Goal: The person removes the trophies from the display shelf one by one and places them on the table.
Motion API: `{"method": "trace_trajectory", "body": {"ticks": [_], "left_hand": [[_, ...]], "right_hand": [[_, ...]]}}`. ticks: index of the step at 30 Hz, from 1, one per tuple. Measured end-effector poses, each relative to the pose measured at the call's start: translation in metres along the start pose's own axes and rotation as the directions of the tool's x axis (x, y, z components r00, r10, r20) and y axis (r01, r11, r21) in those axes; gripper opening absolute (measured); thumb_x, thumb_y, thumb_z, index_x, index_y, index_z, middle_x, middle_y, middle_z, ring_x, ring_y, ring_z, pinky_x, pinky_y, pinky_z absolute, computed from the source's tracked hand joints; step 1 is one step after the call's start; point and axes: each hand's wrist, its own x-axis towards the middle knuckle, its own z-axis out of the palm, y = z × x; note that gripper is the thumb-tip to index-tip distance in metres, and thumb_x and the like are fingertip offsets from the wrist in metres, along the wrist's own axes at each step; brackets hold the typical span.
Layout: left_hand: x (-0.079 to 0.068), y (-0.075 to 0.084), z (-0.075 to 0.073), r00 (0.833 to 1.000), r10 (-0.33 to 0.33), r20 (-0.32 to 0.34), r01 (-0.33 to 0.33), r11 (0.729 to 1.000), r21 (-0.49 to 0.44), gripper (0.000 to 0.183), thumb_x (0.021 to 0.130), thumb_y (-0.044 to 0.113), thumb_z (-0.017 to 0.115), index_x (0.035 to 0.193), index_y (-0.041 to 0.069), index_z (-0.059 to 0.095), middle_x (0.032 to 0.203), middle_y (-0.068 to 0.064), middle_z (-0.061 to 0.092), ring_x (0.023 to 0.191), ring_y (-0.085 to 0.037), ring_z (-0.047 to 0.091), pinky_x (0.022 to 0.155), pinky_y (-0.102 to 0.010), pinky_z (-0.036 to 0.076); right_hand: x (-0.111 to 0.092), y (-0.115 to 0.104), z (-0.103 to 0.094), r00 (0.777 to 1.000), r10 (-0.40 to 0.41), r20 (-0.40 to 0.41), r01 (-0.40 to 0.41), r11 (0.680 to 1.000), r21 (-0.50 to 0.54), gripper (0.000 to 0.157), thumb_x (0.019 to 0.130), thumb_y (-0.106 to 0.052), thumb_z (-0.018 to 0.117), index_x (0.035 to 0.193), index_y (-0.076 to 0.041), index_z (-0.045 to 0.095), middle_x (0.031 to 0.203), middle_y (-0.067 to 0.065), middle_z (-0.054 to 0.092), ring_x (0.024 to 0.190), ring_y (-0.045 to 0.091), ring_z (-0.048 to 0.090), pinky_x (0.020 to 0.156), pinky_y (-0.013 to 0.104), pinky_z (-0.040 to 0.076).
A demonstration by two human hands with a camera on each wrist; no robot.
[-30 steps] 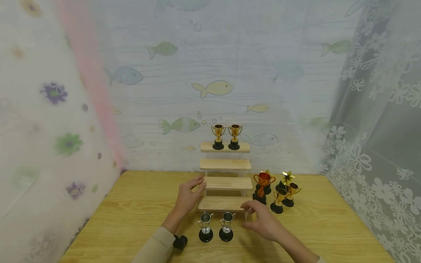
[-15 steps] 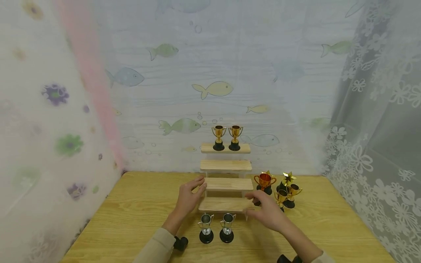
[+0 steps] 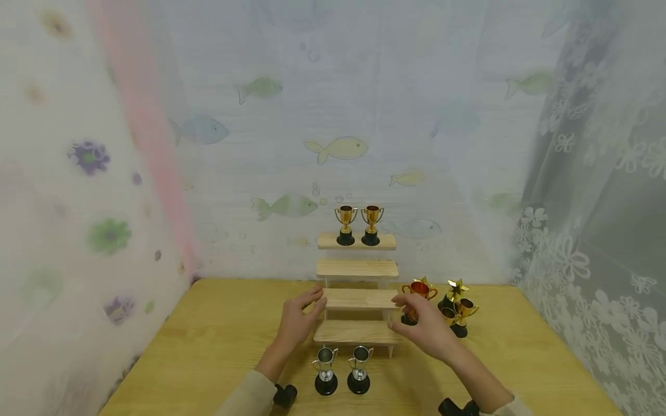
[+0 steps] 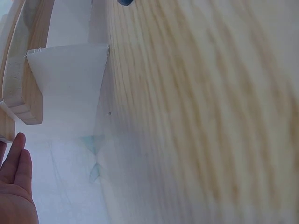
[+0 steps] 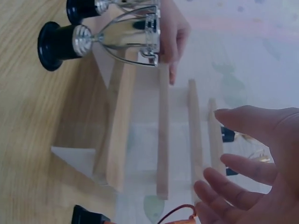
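Observation:
A four-step wooden display stand [image 3: 359, 299] with clear sides stands on the table. My left hand [image 3: 296, 323] touches the left end of its second step from the bottom; in the left wrist view the left fingers [image 4: 24, 172] look fairly straight. My right hand [image 3: 429, 329] is at the stand's right end, thumb and fingers spread and holding nothing; whether it touches the wood I cannot tell. Two gold trophy cups [image 3: 359, 225] stand on the top step. Two silver trophy cups [image 3: 359, 370] stand upright on the table before the stand.
Right of the stand are a red-orange trophy cup [image 3: 420, 290], star trophies [image 3: 458, 288] and gold cups [image 3: 465, 311], partly hidden by my right hand. A patterned curtain [image 3: 333, 115] hangs behind the wooden table [image 3: 218, 335], with others at both sides.
My right hand has moved up and slightly right along the stand's right end, from the bottom step to the second. The left hand stays at its place. The view tilts up slightly.

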Motion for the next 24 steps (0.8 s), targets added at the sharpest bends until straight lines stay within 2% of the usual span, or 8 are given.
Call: {"method": "trace_trajectory", "body": {"ticks": [4, 9, 15, 24], "left_hand": [[-0.005, -0.001, 0.001, 1.000, -0.001, 0.003, 0.001, 1.000, -0.008, 0.035, 0.102, 0.021, 0.067, 0.125, -0.005, 0.071, 0.136, -0.021, 0.064, 0.128, -0.039, 0.059, 0.101, -0.053, 0.051], [-0.004, -0.001, 0.000, 0.999, -0.038, 0.009, 0.038, 0.999, -0.025, 0.035, 0.101, 0.024, 0.068, 0.126, -0.001, 0.071, 0.137, -0.020, 0.063, 0.130, -0.039, 0.058, 0.103, -0.051, 0.050], [-0.004, -0.001, 0.001, 1.000, -0.022, -0.004, 0.022, 1.000, -0.021, 0.035, 0.101, 0.024, 0.068, 0.124, -0.003, 0.072, 0.136, -0.022, 0.064, 0.128, -0.040, 0.059, 0.102, -0.052, 0.051], [-0.004, -0.001, 0.000, 1.000, -0.021, -0.001, 0.021, 1.000, -0.020, 0.036, 0.102, 0.025, 0.068, 0.124, -0.003, 0.072, 0.136, -0.021, 0.063, 0.128, -0.037, 0.060, 0.103, -0.051, 0.051]], "right_hand": [[0.001, -0.004, -0.004, 1.000, 0.001, -0.022, -0.001, 1.000, -0.002, 0.047, 0.091, -0.020, 0.079, 0.133, -0.003, 0.064, 0.128, 0.014, 0.064, 0.112, 0.034, 0.061, 0.087, 0.049, 0.054], [0.009, -0.006, -0.010, 0.998, -0.004, -0.063, 0.003, 1.000, -0.013, 0.052, 0.092, -0.020, 0.078, 0.137, -0.003, 0.060, 0.125, 0.015, 0.062, 0.112, 0.035, 0.061, 0.082, 0.046, 0.055], [0.022, -0.004, -0.012, 0.995, -0.029, -0.096, 0.030, 1.000, 0.007, 0.061, 0.093, -0.020, 0.077, 0.145, 0.000, 0.052, 0.135, 0.022, 0.056, 0.119, 0.042, 0.058, 0.091, 0.056, 0.054], [0.040, -0.008, -0.015, 0.994, -0.025, -0.103, 0.028, 0.999, 0.030, 0.063, 0.095, -0.019, 0.075, 0.148, 0.001, 0.047, 0.141, 0.024, 0.051, 0.123, 0.040, 0.053, 0.099, 0.059, 0.049]]}}
